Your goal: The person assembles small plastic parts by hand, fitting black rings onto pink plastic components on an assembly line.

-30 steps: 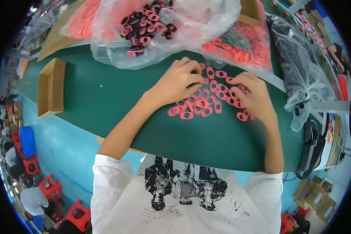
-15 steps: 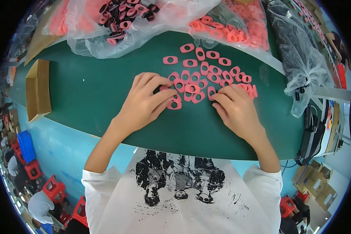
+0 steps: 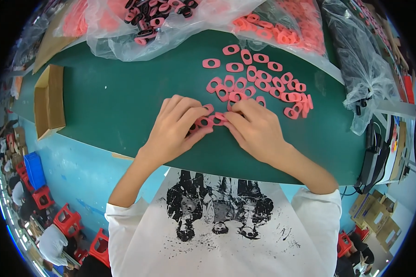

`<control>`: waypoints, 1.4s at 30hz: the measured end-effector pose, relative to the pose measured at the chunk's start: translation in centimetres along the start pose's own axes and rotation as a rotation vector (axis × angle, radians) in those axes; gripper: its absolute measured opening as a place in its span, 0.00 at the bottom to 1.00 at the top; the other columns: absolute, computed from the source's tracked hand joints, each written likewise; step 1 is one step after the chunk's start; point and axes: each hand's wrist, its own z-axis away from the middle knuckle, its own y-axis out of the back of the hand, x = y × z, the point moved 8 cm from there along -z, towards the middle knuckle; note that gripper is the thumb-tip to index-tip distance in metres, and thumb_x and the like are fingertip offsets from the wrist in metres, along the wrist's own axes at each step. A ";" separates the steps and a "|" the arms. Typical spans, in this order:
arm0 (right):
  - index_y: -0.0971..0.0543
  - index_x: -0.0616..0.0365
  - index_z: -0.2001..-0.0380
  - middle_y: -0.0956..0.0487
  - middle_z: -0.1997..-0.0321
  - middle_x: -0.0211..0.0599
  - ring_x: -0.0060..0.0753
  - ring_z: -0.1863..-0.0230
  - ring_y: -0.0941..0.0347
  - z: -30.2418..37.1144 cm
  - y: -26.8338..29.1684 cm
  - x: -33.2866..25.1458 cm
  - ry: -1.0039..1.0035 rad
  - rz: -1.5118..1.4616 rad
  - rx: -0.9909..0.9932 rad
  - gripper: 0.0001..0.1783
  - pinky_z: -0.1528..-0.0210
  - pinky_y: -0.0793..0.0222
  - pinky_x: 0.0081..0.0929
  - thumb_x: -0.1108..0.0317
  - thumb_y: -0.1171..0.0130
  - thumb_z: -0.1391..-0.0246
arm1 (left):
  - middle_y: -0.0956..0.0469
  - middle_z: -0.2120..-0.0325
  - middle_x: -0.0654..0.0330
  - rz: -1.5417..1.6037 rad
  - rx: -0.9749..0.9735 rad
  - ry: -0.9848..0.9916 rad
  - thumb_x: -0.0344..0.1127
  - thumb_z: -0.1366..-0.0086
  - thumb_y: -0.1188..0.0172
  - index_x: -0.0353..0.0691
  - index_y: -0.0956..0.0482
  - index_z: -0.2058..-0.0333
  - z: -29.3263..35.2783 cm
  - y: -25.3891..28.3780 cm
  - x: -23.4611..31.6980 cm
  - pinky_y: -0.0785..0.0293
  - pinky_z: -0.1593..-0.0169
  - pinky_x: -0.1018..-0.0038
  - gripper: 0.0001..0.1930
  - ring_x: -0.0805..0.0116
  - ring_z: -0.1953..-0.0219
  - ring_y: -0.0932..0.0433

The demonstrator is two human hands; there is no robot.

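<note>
Pinching a pink ring [image 3: 220,117], right hand [image 3: 256,129] sits just beside left hand [image 3: 173,127], which curls over others (its grip can't be told). Light fingertip contact should suit; loose rings [image 3: 268,87] lie beyond both hands.

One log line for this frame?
left grip: at flat pink holed plastic-looking pieces; right grip: touching them; surface: green tabletop

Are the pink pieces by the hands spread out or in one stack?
Mostly spread out: the flat pink pieces with holes lie scattered across the green table, some overlapping.
</note>
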 end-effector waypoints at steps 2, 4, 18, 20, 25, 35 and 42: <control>0.19 0.59 0.68 0.25 0.65 0.32 0.33 0.69 0.27 0.7 1.5 -0.5 0.027 0.013 0.082 0.12 0.72 0.32 0.28 0.73 0.30 0.59 | 0.26 0.63 0.62 -0.033 -0.021 -0.003 0.29 0.52 0.28 0.43 0.22 0.61 1.1 0.1 0.2 0.35 0.60 0.68 0.18 0.61 0.62 0.28; 0.19 0.59 0.69 0.25 0.66 0.32 0.33 0.70 0.28 1.9 2.0 -1.1 0.016 0.021 0.055 0.12 0.72 0.32 0.28 0.73 0.29 0.60 | 0.26 0.62 0.62 -0.070 -0.043 -0.002 0.29 0.53 0.28 0.43 0.22 0.62 1.9 0.1 -0.1 0.36 0.60 0.68 0.18 0.61 0.62 0.28; 0.20 0.58 0.66 0.24 0.65 0.32 0.36 0.68 0.25 -0.4 -1.6 -1.1 0.001 -0.074 -0.056 0.13 0.69 0.28 0.32 0.71 0.30 0.58 | 0.26 0.62 0.61 -0.088 -0.075 0.064 0.30 0.56 0.26 0.40 0.23 0.63 4.0 1.1 -0.2 0.34 0.59 0.67 0.20 0.60 0.61 0.28; 0.20 0.58 0.67 0.25 0.65 0.32 0.36 0.69 0.25 0.0 -1.1 -1.5 0.012 -0.094 0.000 0.12 0.70 0.29 0.32 0.72 0.31 0.57 | 0.26 0.61 0.61 -0.081 -0.053 0.077 0.29 0.56 0.27 0.40 0.23 0.63 4.5 1.6 -0.1 0.33 0.59 0.66 0.19 0.60 0.61 0.28; 0.20 0.58 0.67 0.25 0.65 0.32 0.36 0.69 0.25 1.1 -0.3 -1.6 -0.069 -0.131 -0.052 0.11 0.70 0.28 0.32 0.73 0.31 0.57 | 0.25 0.59 0.60 -0.044 -0.061 0.074 0.26 0.54 0.29 0.39 0.23 0.61 3.5 1.6 0.4 0.32 0.57 0.66 0.19 0.59 0.59 0.27; 0.22 0.58 0.63 0.23 0.64 0.37 0.39 0.69 0.26 1.4 0.5 -1.7 -0.172 -0.190 -0.056 0.18 0.67 0.28 0.34 0.74 0.28 0.61 | 0.27 0.59 0.61 -0.129 -0.063 -0.159 0.28 0.48 0.32 0.40 0.21 0.60 -4.8 -1.1 -1.2 0.31 0.52 0.64 0.14 0.58 0.55 0.29; 0.20 0.58 0.66 0.23 0.65 0.36 0.38 0.69 0.26 1.9 0.1 -1.9 -0.097 -0.149 0.025 0.14 0.68 0.28 0.33 0.76 0.30 0.61 | 0.28 0.65 0.62 -0.117 -0.119 -0.154 0.31 0.48 0.32 0.41 0.20 0.68 -3.3 -1.4 -0.5 0.33 0.55 0.65 0.08 0.61 0.58 0.31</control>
